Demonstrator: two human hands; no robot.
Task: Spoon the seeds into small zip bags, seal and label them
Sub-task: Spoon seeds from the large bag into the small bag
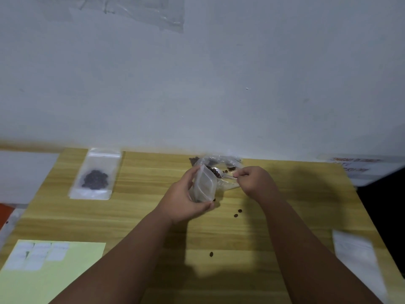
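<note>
Far left of the held zip bag and nearer the camera, a pale green sheet (65, 279) on the wooden table (153, 220) carries a cluster of white labels (36, 255); any writing on them is too blurred to read. Further back on that same side lies a sealed zip bag (94, 174), flat on the table, with a dark heap of seeds inside its lower half. The left hand (186, 198) grips the held zip bag (203, 183) between thumb and curled fingers, holding it upright off the table with its mouth pulled open; what it holds inside cannot be made out. At that mouth sits the bowl of a small clear spoon (220, 173) loaded with dark seeds (215, 172). Just behind it, against the wall, a crumpled clear supply bag (221, 161) holds more of the seeds. Right of the held bag, the right hand (255, 179) pinches the spoon's handle between thumb and fingertips. A few loose seeds (237, 212) lie on the table just below and right of the held bag. Far to the right and nearer the camera rests a stack of empty white bags (355, 257), and further back a paper (359, 164) bears orange writing, too smeared to read.
</note>
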